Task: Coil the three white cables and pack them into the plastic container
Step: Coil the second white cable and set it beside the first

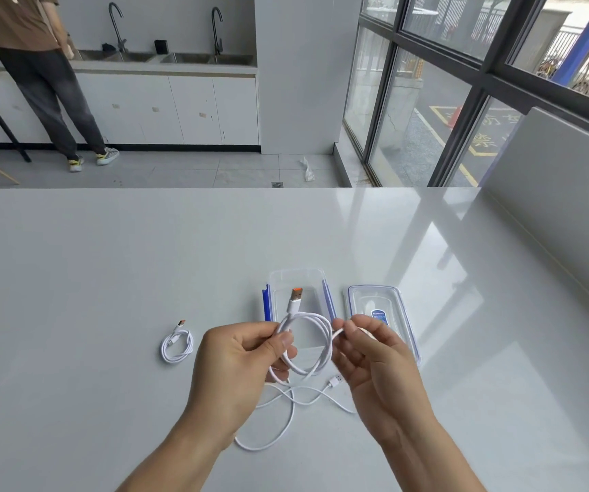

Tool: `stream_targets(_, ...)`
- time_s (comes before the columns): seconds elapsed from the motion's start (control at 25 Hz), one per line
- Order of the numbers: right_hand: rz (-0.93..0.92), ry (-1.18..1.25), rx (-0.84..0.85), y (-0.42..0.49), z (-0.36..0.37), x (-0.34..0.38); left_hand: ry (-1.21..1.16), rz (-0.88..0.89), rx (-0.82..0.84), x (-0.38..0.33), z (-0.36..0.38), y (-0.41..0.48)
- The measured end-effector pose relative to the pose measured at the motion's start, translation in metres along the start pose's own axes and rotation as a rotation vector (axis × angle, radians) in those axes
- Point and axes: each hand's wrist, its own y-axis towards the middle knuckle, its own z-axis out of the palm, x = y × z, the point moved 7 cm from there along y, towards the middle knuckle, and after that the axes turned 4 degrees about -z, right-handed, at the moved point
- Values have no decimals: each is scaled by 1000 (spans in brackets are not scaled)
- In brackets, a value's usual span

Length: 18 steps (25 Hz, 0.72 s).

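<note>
My left hand (241, 360) grips a white cable (316, 344) near its orange-tipped USB plug (295, 296), which points up. My right hand (367, 353) pinches the same cable, and a loop hangs between the two hands. A loose white cable (291, 417) lies uncoiled on the table under my hands, its small plug near my right palm. A coiled white cable (177, 344) rests on the table to the left. The clear plastic container (298, 278) with blue side clips stands just behind the held loop. Its clear lid (397, 296) lies to the right.
The white table (108, 261) runs wide to the left and back, and a low white wall (552, 193) borders it on the right. Far behind, a person (37, 72) stands at a counter with sinks. Large windows fill the right side.
</note>
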Motion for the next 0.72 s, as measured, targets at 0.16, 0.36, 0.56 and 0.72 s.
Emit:
stream_targets(0.16, -168, 86, -177, -1, -25, 23, -172, -45, -55, 0, -9, -1)
stream_targets(0.36, -317, -39, -73, -13, -20, 42, -162, -69, -74, 3, -10, 0)
stream_targets(0.56, -657, -642, 114, -43, 8, 66, 96, 2, -102, 7, -8, 2)
stream_targets(0.72, -893, -1302, 276, -51, 36, 47, 194, 33, -90, 10, 0, 0)
